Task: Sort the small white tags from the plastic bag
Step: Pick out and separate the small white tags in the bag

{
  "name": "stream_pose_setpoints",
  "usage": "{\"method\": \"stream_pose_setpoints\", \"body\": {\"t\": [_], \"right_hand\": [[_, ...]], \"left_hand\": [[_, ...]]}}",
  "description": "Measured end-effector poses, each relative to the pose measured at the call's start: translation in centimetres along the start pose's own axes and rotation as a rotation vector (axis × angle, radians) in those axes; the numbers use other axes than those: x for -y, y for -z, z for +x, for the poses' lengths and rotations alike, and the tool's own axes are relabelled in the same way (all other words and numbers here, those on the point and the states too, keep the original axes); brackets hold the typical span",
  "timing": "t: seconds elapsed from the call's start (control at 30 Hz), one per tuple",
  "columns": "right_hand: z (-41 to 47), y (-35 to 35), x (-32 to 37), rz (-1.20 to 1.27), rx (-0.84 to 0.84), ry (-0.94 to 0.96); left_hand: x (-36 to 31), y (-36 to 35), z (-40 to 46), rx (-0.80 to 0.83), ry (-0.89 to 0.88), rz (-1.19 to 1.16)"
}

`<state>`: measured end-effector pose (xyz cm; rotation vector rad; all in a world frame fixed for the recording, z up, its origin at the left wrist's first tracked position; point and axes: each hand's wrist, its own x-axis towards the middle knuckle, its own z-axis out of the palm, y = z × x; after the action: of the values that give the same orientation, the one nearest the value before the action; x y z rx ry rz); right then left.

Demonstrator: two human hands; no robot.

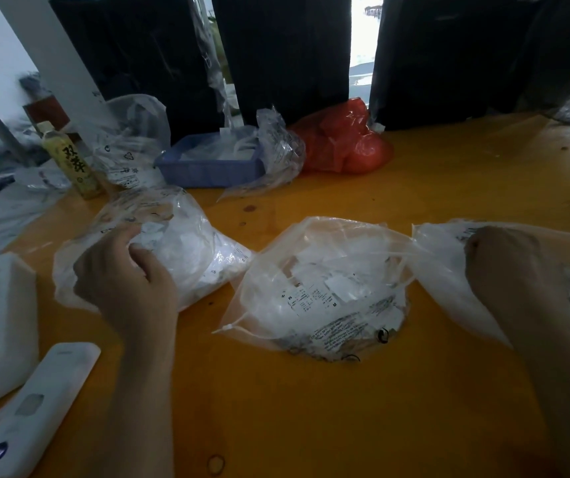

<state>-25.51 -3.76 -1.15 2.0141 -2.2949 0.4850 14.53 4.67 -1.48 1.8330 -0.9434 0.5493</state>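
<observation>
The left hand [128, 270] has its grip curled into the clear plastic of the left bag [173, 243], pinching at white tags [154, 236] inside. The right hand [504, 267] is clenched on the film of the right bag [449, 270]. Between them the middle bag [321, 288] lies open on the orange bench [311, 408], holding more tags printed with an M. Behind stand a blue tray [207, 167], a red bag [345, 146] and a yellow bottle [73, 160]. A white remote [31, 408] lies near the left forearm.
</observation>
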Motion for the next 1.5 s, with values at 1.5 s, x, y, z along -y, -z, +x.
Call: {"method": "stream_pose_setpoints", "body": {"t": [1.5], "right_hand": [[-5.2,-4.5,7.9,0.192,0.198,0.453]], "left_hand": [[-8.7,-2.0,-9.5,0.943,0.776,-1.227]]}}
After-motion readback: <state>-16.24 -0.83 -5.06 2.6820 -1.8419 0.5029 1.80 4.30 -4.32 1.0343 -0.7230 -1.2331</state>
